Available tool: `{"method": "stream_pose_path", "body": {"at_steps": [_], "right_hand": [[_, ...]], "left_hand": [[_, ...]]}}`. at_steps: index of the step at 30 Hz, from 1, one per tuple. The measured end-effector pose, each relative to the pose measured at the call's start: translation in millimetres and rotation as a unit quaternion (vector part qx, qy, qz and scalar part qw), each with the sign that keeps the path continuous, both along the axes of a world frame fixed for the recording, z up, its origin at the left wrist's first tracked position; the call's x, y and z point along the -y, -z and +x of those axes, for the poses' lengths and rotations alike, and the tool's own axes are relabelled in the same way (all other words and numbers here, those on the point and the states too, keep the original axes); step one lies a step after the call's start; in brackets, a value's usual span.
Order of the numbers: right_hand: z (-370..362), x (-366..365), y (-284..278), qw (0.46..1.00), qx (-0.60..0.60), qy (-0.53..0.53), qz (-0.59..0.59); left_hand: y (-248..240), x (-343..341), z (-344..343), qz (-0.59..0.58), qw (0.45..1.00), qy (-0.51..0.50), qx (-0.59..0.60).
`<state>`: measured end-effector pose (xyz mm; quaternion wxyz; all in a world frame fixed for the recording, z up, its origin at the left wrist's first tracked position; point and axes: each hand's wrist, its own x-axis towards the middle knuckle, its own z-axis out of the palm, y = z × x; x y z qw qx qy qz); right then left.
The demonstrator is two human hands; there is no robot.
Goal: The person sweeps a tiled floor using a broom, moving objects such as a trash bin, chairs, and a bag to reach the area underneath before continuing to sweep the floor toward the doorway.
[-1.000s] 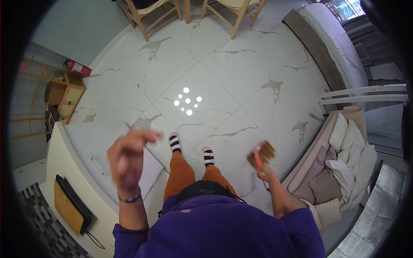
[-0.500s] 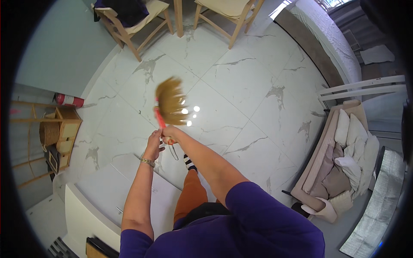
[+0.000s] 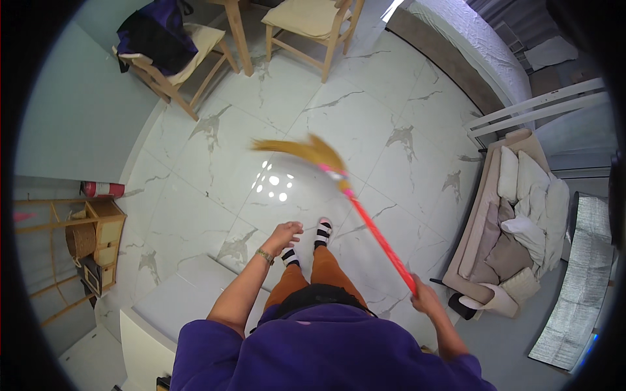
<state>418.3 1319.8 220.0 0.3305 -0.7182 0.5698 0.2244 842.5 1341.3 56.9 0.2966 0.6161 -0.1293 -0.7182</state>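
A soft straw broom (image 3: pixel 385 242) with a red handle slants across the floor in front of me. My right hand (image 3: pixel 425 296) is wrapped round the handle's end, out to my right near the sofa. The golden bristles (image 3: pixel 306 151), slightly blurred, fan out toward the left over the white marble-look tiles (image 3: pixel 261 215). My left hand (image 3: pixel 285 236) is off the broom, hovering above my feet with its fingers loosely bent and apart, nothing in it. A watch (image 3: pixel 266 256) circles that wrist.
Two wooden chairs (image 3: pixel 306 19) stand at the far side, one bearing a dark purple bag (image 3: pixel 160 36). A beige sofa (image 3: pixel 466 254) with pillows is on the right. At the left are a fire extinguisher (image 3: pixel 103 189) and a small wooden cabinet (image 3: pixel 107 238). A white counter (image 3: pixel 153 345) stands near left.
My left hand has let go of the broom and drawn back. My right hand has swung the handle far to the right, and the bristles have turned to point left.
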Motion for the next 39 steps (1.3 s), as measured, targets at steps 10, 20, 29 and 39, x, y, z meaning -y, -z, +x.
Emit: {"method": "stream_pose_path", "body": {"at_steps": [10,20,29,39], "right_hand": [[-24.7,216.2,195.8,0.845,0.182,0.471,0.177],[360.8,230.9,284.5,0.909,0.212,0.291,0.208],[444.3,146.3,207.0,0.938,0.245,0.019,0.246],[262.5,26.6,73.0,0.973,0.069,0.187,0.121]], "left_hand": [[7.6,62.1,14.4,0.035,0.99,-0.134,0.04],[33.3,32.6,70.8,0.093,0.981,-0.163,0.042],[37.2,61.5,143.5,0.105,0.978,-0.171,-0.065],[22.7,80.9,74.4,0.051,0.981,0.155,-0.102]]}}
